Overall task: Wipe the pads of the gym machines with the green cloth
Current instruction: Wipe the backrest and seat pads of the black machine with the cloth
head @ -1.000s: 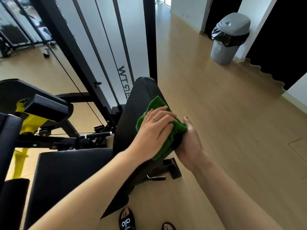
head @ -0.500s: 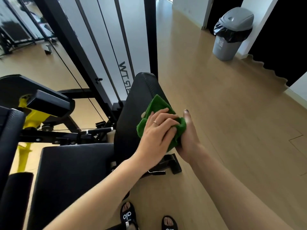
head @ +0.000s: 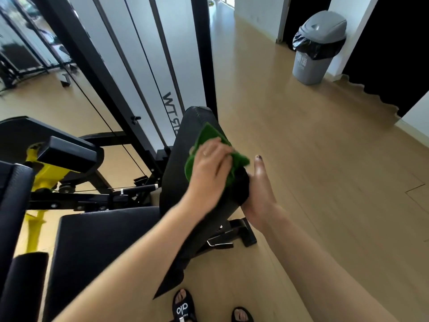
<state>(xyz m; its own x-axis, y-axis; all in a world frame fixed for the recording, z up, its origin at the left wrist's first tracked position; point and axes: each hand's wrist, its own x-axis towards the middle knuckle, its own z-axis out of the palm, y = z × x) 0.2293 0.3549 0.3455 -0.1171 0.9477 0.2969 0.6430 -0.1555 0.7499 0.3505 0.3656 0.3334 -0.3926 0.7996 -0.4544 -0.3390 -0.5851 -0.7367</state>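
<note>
Left hand (head: 210, 163) presses green cloth (head: 210, 135) on back pad (head: 183, 145); right hand (head: 258, 189) grips pad; black-lined bin (head: 318, 46).

**Gym floor: surrounding items, head view**

- Wood-look plank floor (head: 313, 163), light tan, filling the right half of the view.
- Grey swing-lid trash bin (head: 313, 48), lined with a black bag, standing on the floor at the far right beside a white wall (head: 256, 13) and a dark doorway.
- Black steel upright (head: 203, 52) with thin guide rods and cables, fronting a white panel (head: 178, 66) with dark lettering.
- Yellow frame member (head: 43, 174) at the left edge, tilted, beneath a black lever block.
- Chrome-tipped black handle bar (head: 139, 189), lying level near the floor.
- Black slide sandals (head: 183, 309), white logo on the strap, at the bottom edge.
- Further machine frames, far left, blurred.
</note>
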